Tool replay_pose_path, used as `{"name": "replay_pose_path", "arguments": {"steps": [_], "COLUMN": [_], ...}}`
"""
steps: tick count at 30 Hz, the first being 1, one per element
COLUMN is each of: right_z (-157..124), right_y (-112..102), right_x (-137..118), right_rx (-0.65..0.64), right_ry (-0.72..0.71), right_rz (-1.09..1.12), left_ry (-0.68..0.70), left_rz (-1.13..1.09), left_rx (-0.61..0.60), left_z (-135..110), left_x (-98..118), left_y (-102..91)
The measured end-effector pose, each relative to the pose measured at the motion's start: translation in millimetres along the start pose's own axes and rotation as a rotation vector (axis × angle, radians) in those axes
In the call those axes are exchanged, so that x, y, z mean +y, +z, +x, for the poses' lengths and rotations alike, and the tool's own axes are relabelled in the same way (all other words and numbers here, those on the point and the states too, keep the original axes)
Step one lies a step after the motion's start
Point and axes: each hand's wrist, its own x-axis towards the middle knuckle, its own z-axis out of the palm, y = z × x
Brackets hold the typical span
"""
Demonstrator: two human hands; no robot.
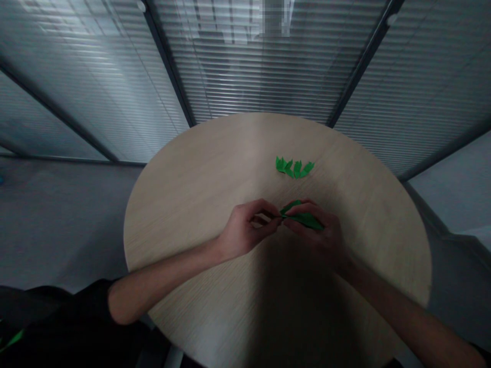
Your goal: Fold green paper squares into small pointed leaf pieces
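A green folded piece of paper is held between both hands above the middle of the round table. My left hand pinches its pointed left tip between thumb and fingers. My right hand is closed round its wider part, with fingers over the far side and the thumb on the near side. Parts of the paper are hidden behind the right fingers. Beyond the hands, several small green folded paper pieces lie in a row on the tabletop, apart from both hands.
The round wooden table has its far edge close to glass panels with blinds. Grey floor shows on the left. At the lower left is a dark sleeve, with a bit of green near the corner.
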Motion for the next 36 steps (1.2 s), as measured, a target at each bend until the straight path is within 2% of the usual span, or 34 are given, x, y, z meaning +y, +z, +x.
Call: {"name": "replay_pose_path", "arguments": {"steps": [4,8,13,20,28,36], "right_z": [1.0,1.6,0.3,-1.7,-2.8,-4.3], "right_y": [-2.7,-2.7,1.6,3.9,0.6,2.3], "right_x": [-1.3,-2.9,-3.3,-2.3,-2.8,-3.2], "right_rx": [-0.038,-0.031,0.002,0.031,0.133,0.14], "right_ry": [0.071,0.081,0.063,0.031,-0.015,-0.066], "right_rz": [0.104,0.106,0.06,0.028,-0.075,-0.122], "left_ry": [0.016,0.044,0.054,0.006,-0.053,-0.011], "left_rz": [0.008,0.027,0.038,-0.065,-0.18,-0.138], "left_rx": [-0.003,0.006,0.007,-0.023,0.01,0.056], "left_z": [-0.2,-0.6,-1.9,-2.1,-1.0,-0.4], "left_x": [0.8,0.5,0.4,-1.3,-2.1,-3.4], "left_y": [-0.3,-0.3,0.6,2.4,2.7,2.9]}}
